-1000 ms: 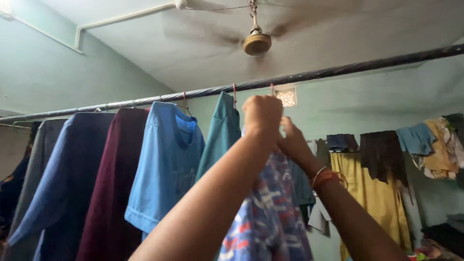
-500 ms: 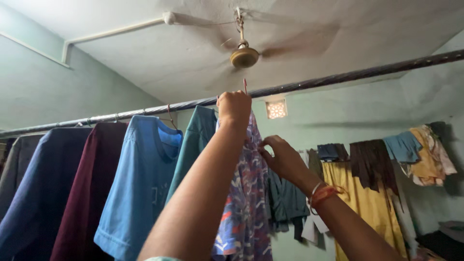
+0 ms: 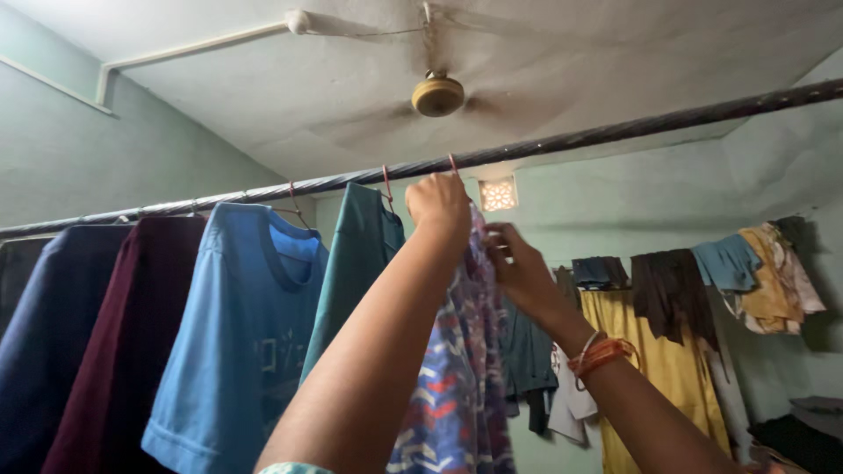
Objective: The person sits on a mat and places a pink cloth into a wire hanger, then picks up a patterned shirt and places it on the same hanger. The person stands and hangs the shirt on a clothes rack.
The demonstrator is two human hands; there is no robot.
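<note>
Hanging from a thin red hanger hook (image 3: pixel 452 161) caught over the dark overhead rod (image 3: pixel 615 132), a blue patterned garment (image 3: pixel 461 377) is gripped near its top by both raised hands. The left hand (image 3: pixel 439 206) is closed in a fist around the collar end just beneath the hook, and the right hand (image 3: pixel 518 263) is pinching the cloth at the shoulder just beside it (orange bangles (image 3: pixel 599 353) are worn at that wrist). How firmly the hook is seated on the rod cannot be told. If the cloth is tugged sideways by the right hand, the hook could be tipped off the rod and the garment dropped. The teal shirt (image 3: pixel 356 263) hangs just beside, so its own hook could be knocked, or the two garments bunched together. The shoulder might also be pulled off the hanger by an uneven tug.
</note>
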